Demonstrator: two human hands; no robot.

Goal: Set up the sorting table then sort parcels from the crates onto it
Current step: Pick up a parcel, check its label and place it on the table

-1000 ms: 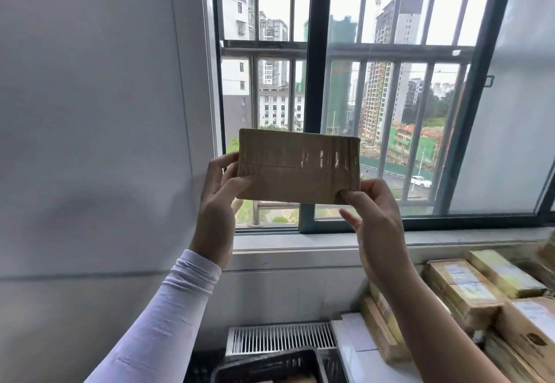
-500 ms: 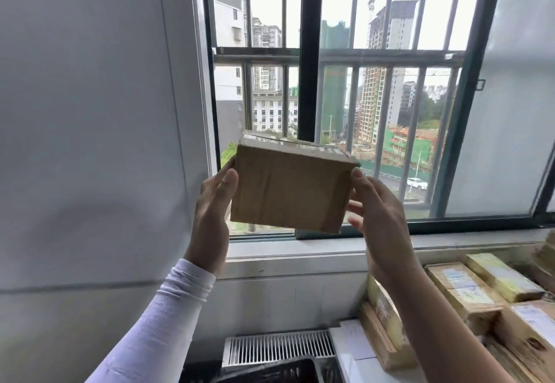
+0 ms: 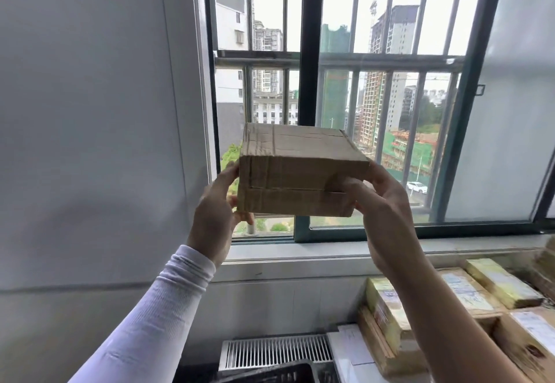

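A pale grey wall (image 3: 90, 142) fills the left side, and beside it a dark-framed barred window (image 3: 309, 97) looks out on tower blocks and a street. Below the window runs a light sill (image 3: 300, 262). At the lower right, taped brown cardboard parcels with white labels (image 3: 468, 295) lie stacked close together, some wrapped in yellowish tape. At the bottom centre sits a white slatted grille (image 3: 276, 352), with the rim of a black plastic crate (image 3: 270, 375) just in front of it. Raised in front of the window, well above the stacked parcels, a brown rectangular cardboard box sealed with clear tape (image 3: 297, 172) is held between both hands, its top face tilted toward the camera. The left hand (image 3: 216, 220), in a white ribbed sleeve (image 3: 156, 322), grips the box's left end, fingers curled behind it and thumb under the lower corner. The right hand (image 3: 384, 211) clasps the right end, thumb pressed on the front face, fingers wrapped behind.
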